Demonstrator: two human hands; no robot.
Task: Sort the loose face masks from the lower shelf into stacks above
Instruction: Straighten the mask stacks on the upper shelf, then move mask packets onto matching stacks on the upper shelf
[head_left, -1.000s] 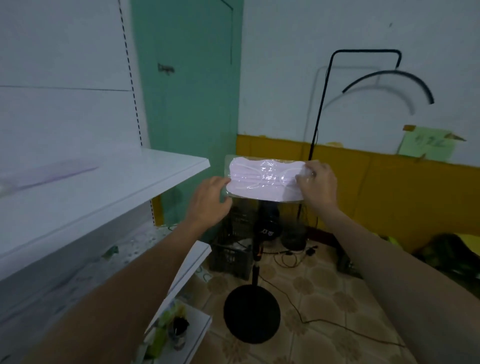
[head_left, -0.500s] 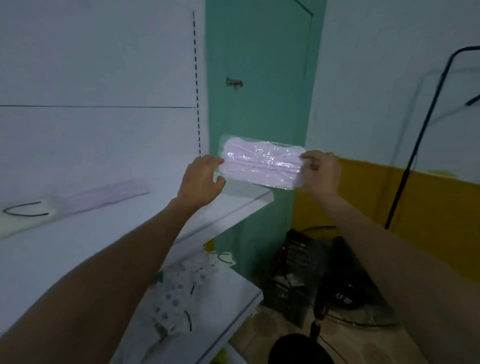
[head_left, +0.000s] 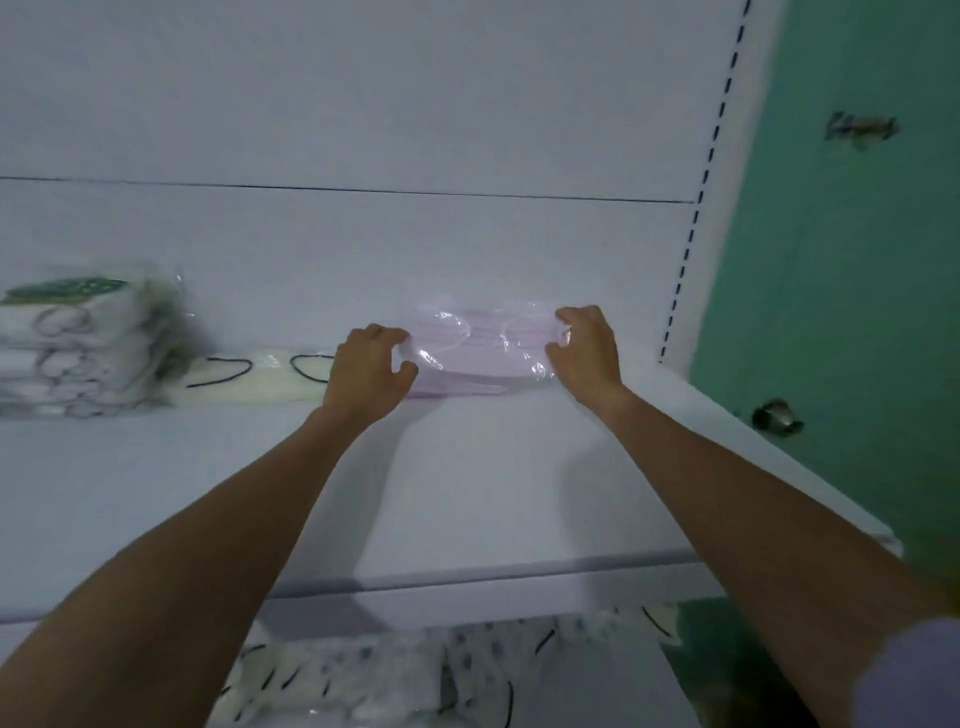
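Lilac face mask (head_left: 483, 340) in clear wrap, held at the back of the upper shelf (head_left: 467, 493) over a low lilac stack (head_left: 457, 387); whether it rests on the stack cannot be told. Left hand (head_left: 371, 364) pinches its left end between thumb and curled fingers; right hand (head_left: 584, 348) grips its right end. Further left: a pale yellow mask (head_left: 260, 376) with black loops, then a patterned white stack (head_left: 78, 343). Loose spotted masks (head_left: 389, 670) lie on the lower shelf (head_left: 597, 691).
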